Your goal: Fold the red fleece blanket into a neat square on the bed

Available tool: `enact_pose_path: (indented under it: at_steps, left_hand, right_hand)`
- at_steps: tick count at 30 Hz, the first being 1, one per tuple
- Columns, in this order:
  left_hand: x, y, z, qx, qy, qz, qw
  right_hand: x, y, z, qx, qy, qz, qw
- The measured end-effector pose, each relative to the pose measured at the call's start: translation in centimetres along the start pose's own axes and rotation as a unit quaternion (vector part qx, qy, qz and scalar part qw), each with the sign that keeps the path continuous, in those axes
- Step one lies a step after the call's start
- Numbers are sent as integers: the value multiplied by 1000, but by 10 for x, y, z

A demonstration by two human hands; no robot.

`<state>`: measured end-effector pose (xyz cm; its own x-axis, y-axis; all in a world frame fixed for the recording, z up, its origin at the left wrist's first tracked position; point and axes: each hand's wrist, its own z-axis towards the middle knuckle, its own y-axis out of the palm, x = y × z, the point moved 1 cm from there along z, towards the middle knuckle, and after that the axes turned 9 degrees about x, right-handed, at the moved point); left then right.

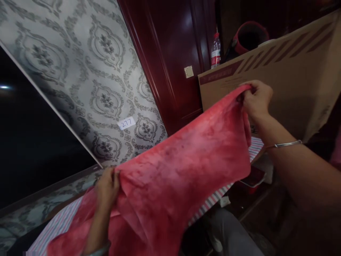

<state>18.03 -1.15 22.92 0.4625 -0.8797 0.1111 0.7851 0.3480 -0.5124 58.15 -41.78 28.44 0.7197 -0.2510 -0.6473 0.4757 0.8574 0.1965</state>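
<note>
A red cloth [181, 153] with blotchy pink patches is stretched between my two hands. My left hand [107, 186] is closed on its edge at the lower left. Higher up at the right, my right hand [256, 99] pinches the cloth's upper corner, in front of a cardboard box. The edge between the hands runs taut and slanting, while the rest hangs down and lies in folds at the bottom left. Under it shows a striped sheet [60, 222] on a board-like surface. What the garment or fabric is exactly, I cannot tell.
Behind my right hand stands a large cardboard box [279, 78], with a plastic bottle [215, 51] beyond it. A dark screen [37, 135] leans in at the left. Patterned wallpaper bears a label [126, 123] reading 277. A grey trouser leg [234, 231] shows below.
</note>
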Motion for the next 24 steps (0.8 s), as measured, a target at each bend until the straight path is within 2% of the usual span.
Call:
enact_pose_path:
  at_steps: [3,8,11,14,17,19,21,24]
  left_hand:
    - [1,-41,33,45,-2,70,997]
    - [-1,-98,69,124,16,196,973]
    - [-8,-119,88,156,7,242,958]
    - [-18,-125,99,152,2,256,955]
    - [-30,-112,100,129,15,256,958]
    - [-38,-91,100,95,34,261,960]
    - [-46,-61,104,37,54,269,961]
    - [-56,-2,118,-75,70,283,954]
  right_hand:
    - [-22,-1,17,70,-23,4,997]
    - [-61,-11,25,74,-62,14,995]
    - [-75,-18,24,77,-77,2,994]
    - [-77,-17,24,73,-104,-26,992]
    - [-69,1,20,32,-73,-64,995]
    - [-56,23,11,-25,-37,-113,993]
    - [-37,52,-5,-95,-17,-168,981]
    - [0,103,-35,-183,9,-230,956]
